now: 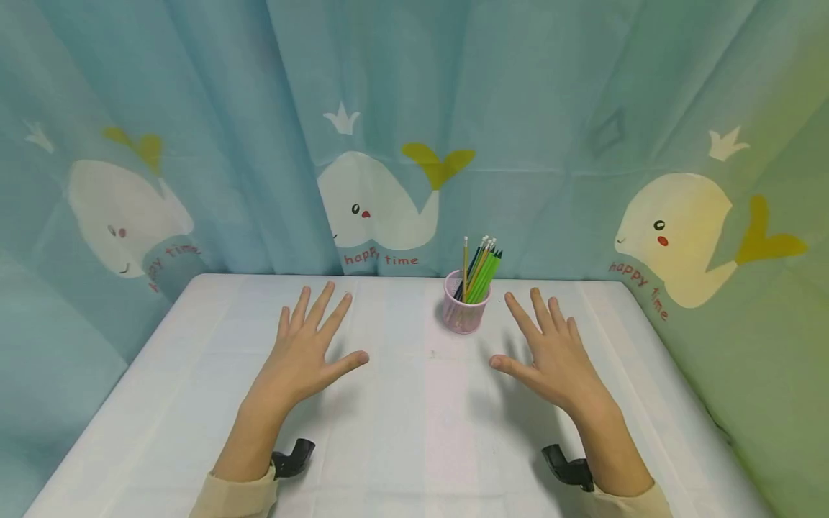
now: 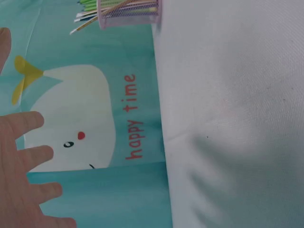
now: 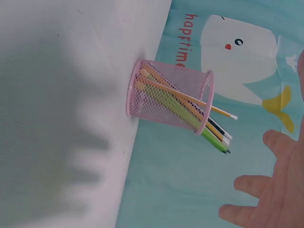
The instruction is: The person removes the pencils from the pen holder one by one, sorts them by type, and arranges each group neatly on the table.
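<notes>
A pink mesh pencil cup (image 1: 463, 316) stands upright near the table's far edge, a little right of the middle. Several pencils (image 1: 481, 277) lean in it, some bright green, others yellow or dark with white tips. To the cup's left, my left hand (image 1: 303, 360) hovers above the table with fingers spread, holding nothing. My right hand (image 1: 553, 356) hovers likewise, spread and bare, just right of the cup and nearer to it. In the right wrist view the mesh cup (image 3: 168, 95) appears sideways, apart from the fingers. The left wrist view catches only part of the cup (image 2: 130, 14).
A white-covered table (image 1: 401, 432) extends beneath both hands. Behind and beside it hangs a blue-green curtain (image 1: 537, 108) printed with white whales (image 1: 382, 208). Black curved pieces (image 1: 294, 458) sit at both wrists, by the beige sleeves (image 1: 236, 496).
</notes>
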{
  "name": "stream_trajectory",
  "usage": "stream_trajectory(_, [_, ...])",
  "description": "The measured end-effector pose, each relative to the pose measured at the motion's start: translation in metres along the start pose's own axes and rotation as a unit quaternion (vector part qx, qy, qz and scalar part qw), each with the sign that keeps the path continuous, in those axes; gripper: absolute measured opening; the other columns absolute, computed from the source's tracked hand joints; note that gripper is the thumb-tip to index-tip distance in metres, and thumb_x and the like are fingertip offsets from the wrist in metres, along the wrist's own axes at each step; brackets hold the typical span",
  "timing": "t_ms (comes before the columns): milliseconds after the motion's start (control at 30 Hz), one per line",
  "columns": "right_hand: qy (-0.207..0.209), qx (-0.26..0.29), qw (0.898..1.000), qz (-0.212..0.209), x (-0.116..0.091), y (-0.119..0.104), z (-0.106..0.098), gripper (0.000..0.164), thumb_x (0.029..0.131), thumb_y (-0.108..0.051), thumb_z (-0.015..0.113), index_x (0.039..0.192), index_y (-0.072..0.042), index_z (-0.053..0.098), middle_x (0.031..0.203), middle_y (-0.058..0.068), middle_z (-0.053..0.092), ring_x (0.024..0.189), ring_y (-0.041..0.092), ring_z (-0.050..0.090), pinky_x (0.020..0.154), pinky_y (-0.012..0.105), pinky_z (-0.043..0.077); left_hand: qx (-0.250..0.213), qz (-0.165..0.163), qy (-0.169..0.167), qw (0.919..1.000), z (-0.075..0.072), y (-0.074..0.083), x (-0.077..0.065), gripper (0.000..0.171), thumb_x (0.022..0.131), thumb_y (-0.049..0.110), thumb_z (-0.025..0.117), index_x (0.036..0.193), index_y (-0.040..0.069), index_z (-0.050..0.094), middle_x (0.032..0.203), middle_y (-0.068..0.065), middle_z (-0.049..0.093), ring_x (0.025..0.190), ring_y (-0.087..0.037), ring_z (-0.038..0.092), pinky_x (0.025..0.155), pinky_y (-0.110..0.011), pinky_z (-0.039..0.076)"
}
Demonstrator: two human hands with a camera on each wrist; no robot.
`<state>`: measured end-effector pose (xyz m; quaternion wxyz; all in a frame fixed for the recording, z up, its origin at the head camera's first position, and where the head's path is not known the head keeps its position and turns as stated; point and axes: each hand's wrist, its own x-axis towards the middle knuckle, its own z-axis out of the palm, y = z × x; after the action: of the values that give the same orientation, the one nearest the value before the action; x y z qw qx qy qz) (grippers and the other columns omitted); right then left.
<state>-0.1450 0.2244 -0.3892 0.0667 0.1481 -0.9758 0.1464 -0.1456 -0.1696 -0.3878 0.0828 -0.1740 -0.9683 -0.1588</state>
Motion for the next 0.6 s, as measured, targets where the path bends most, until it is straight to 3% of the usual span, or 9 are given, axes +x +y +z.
stream_trajectory(200, [0.005,0.014,1.000,-0.009,0.002,0.002,0.000,0.096,0.087,-0.067,0.061,0.161,-0.031,0.013,0.166,0.020,0.010,0.148,0.052,0.011,0.111,0.076,0.016,-0.016,0.009,0.005,0.9998,0.000,0.003,0.000,0.093,0.087,0.070,0.058,0.160,0.026,0.020,0.168,-0.005,0.010,0.153,-0.041,0.001,0.115,-0.072,0.010])
stream_trajectory(333, [0.020,0.074,0.997,-0.021,0.010,0.006,0.002,0.091,0.090,-0.057,0.064,0.161,-0.028,0.014,0.165,0.019,0.016,0.150,0.047,0.016,0.112,0.072,0.021,-0.072,0.013,0.007,0.9973,0.004,0.005,0.004,0.088,0.089,0.065,0.060,0.160,0.029,0.020,0.168,-0.002,0.014,0.153,-0.037,0.007,0.116,-0.070,0.017])
stream_trajectory(433, [0.023,0.143,0.989,-0.019,0.019,0.010,0.006,0.088,0.094,-0.050,0.064,0.161,-0.024,0.013,0.165,0.016,0.017,0.151,0.040,0.017,0.115,0.068,0.023,-0.147,0.015,0.000,0.9890,0.011,0.008,0.009,0.083,0.092,0.059,0.061,0.159,0.032,0.021,0.167,0.003,0.016,0.154,-0.033,0.010,0.115,-0.070,0.021])
stream_trajectory(600, [0.026,0.230,0.973,-0.002,0.037,0.014,0.018,0.088,0.095,-0.045,0.063,0.161,-0.019,0.011,0.166,0.012,0.018,0.151,0.036,0.019,0.117,0.064,0.023,-0.256,0.035,-0.006,0.9660,0.027,0.015,0.017,0.074,0.096,0.052,0.060,0.158,0.032,0.025,0.165,0.007,0.022,0.153,-0.025,0.018,0.117,-0.065,0.022])
